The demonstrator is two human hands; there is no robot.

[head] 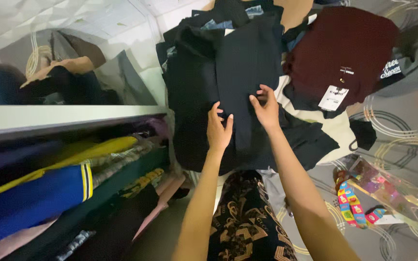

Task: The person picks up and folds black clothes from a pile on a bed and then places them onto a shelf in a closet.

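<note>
Both hands (243, 118) press dark clothes (238, 72) heaped on a patterned grey bedsheet (402, 130).

Left of the black garment (238, 72), the shelf clothes (49, 193) are blurring and running off the edge, their kinds unreadable.

hang tag (333, 98): white rectangle, dark print, hanging at lower edge of maroon garment (344, 43) | small label (347, 70): pale with dark marks, on maroon garment just above hang tag | clear wrapper (388, 188): shiny, crinkled, iridescent, on patterned sheet well below hang tag, beside colourful strap (351, 205)
</note>
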